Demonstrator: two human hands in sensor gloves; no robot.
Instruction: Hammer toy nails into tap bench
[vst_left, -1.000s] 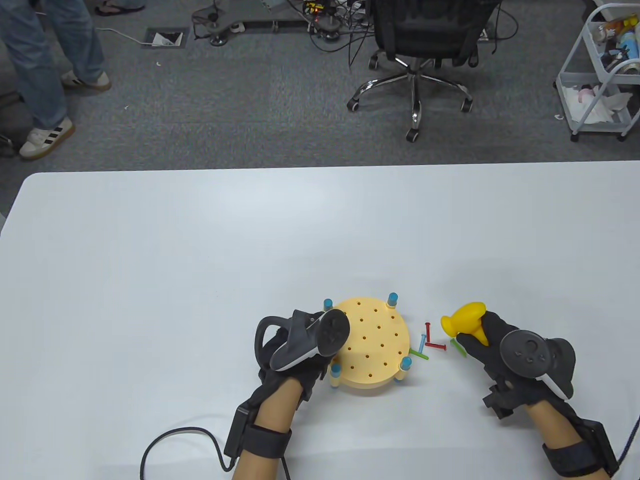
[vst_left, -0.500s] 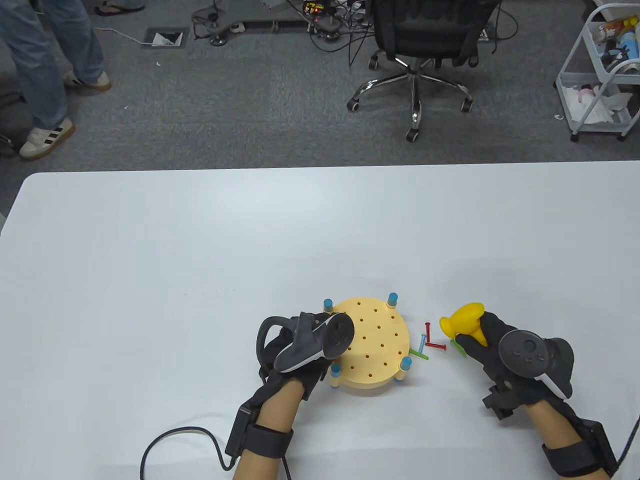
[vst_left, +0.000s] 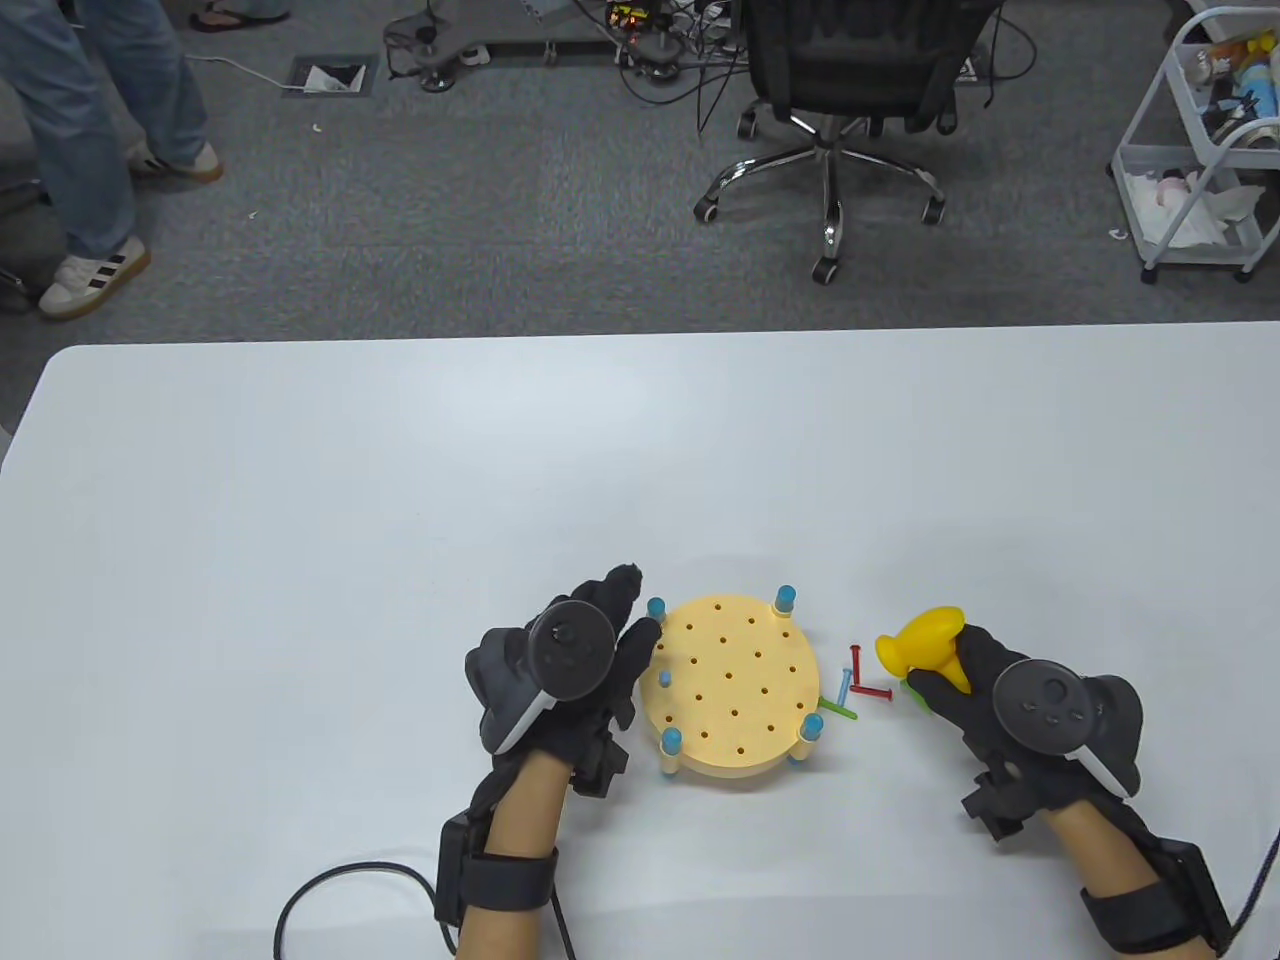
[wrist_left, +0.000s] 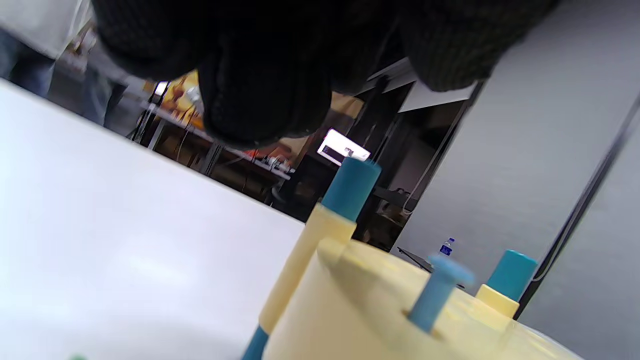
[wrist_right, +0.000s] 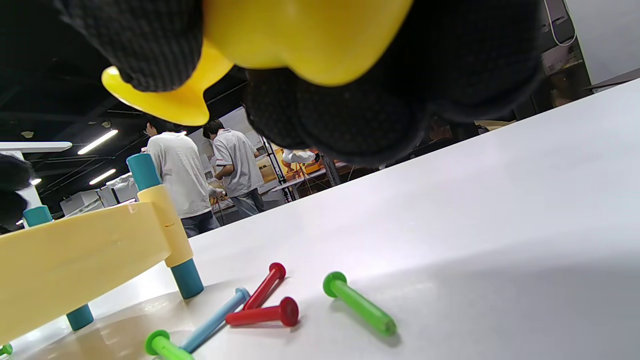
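The round yellow tap bench (vst_left: 735, 690) with many holes and blue-capped legs stands near the table's front. A light blue toy nail (vst_left: 664, 679) stands in a hole at its left side; it also shows in the left wrist view (wrist_left: 435, 295), tilted and sticking up. My left hand (vst_left: 590, 650) rests just left of the bench, fingers spread, holding nothing. My right hand (vst_left: 985, 680) grips the yellow toy hammer (vst_left: 925, 640) right of the bench; it also shows in the right wrist view (wrist_right: 300, 40).
Loose nails lie between bench and hammer: two red (vst_left: 862, 680), one blue (vst_left: 845, 686), two green (vst_left: 836, 708). In the right wrist view a green nail (wrist_right: 359, 302) lies nearest. An office chair (vst_left: 840, 90) and a cart (vst_left: 1200, 150) stand beyond the table.
My left hand has drawn back from over the bench to its left side and opened, leaving the light blue nail standing in a hole. The right hand with the hammer barely moved.
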